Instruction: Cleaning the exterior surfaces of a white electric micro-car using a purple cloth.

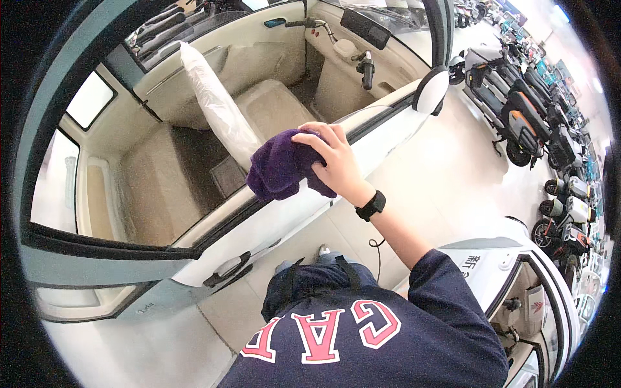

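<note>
My right hand [333,158], with a black watch on its wrist, is closed round a bunched dark purple cloth [278,165]. The cloth lies over the lower edge of the open side window of a small white vehicle [259,226]. Just beyond the cloth, a long piece wrapped in white plastic [217,97] slants up through the cabin, its lower end partly hidden. Below and to the left of the cloth is the door handle [226,268]. My left hand is out of view.
Inside the cabin are a beige seat [272,107], a handlebar grip [367,71] and a dark display [365,28]. A side mirror [431,90] juts out at the front. Another white vehicle [485,249] stands at lower right. Several parked scooters [517,110] line the right side.
</note>
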Demonstrator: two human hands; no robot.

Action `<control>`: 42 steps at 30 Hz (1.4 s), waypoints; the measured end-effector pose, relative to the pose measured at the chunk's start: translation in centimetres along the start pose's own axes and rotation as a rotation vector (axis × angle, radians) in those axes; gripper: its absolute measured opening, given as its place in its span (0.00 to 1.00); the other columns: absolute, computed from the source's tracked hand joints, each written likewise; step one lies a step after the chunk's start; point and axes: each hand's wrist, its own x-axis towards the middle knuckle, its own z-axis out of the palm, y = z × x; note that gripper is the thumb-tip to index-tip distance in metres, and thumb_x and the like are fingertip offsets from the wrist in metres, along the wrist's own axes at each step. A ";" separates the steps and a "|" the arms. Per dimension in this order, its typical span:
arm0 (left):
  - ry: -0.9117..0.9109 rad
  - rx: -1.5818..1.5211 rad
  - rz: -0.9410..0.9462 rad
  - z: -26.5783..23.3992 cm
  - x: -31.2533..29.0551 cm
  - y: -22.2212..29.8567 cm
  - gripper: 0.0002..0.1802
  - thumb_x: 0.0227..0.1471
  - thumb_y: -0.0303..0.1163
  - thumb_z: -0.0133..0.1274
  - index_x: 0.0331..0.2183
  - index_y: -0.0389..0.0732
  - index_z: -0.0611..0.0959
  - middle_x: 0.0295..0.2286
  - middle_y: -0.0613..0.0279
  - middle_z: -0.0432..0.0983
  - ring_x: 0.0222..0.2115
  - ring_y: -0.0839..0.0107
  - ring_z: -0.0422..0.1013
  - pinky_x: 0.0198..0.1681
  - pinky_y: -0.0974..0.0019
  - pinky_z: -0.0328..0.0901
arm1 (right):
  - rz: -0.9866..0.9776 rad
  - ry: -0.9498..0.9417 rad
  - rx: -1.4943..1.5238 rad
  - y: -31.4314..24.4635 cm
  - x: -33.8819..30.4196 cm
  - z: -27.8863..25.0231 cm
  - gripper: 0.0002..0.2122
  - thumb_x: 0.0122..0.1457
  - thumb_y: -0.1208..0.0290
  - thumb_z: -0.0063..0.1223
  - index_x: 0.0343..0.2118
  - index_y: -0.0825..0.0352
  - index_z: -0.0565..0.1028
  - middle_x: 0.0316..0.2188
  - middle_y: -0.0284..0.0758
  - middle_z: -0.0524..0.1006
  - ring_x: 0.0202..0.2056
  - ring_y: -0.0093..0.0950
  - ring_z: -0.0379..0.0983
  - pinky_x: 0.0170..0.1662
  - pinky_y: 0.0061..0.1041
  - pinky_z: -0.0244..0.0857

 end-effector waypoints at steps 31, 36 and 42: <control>-0.154 -0.024 -0.214 5.5 -1.0 0.3 0.19 0.53 0.37 0.56 0.43 0.33 0.79 0.35 0.44 0.80 0.34 0.58 0.76 0.36 0.55 0.69 | 0.007 -0.131 0.046 2.6 -0.8 0.8 0.34 0.45 0.77 0.60 0.59 0.54 0.65 0.54 0.34 0.68 0.57 0.34 0.61 0.57 0.39 0.51; -0.260 0.028 -0.230 4.5 -0.1 0.2 0.19 0.53 0.37 0.56 0.42 0.33 0.79 0.34 0.44 0.80 0.33 0.58 0.77 0.36 0.55 0.68 | -0.050 -0.118 -0.144 3.5 -0.9 1.2 0.35 0.45 0.74 0.61 0.60 0.52 0.65 0.55 0.30 0.67 0.56 0.35 0.60 0.55 0.37 0.54; -0.463 0.115 -0.169 2.8 2.9 0.8 0.19 0.53 0.37 0.56 0.41 0.32 0.80 0.33 0.43 0.80 0.32 0.57 0.77 0.35 0.55 0.68 | -0.176 0.027 -0.008 6.0 -1.2 -1.7 0.25 0.47 0.74 0.53 0.52 0.55 0.72 0.56 0.33 0.67 0.50 0.36 0.65 0.55 0.35 0.64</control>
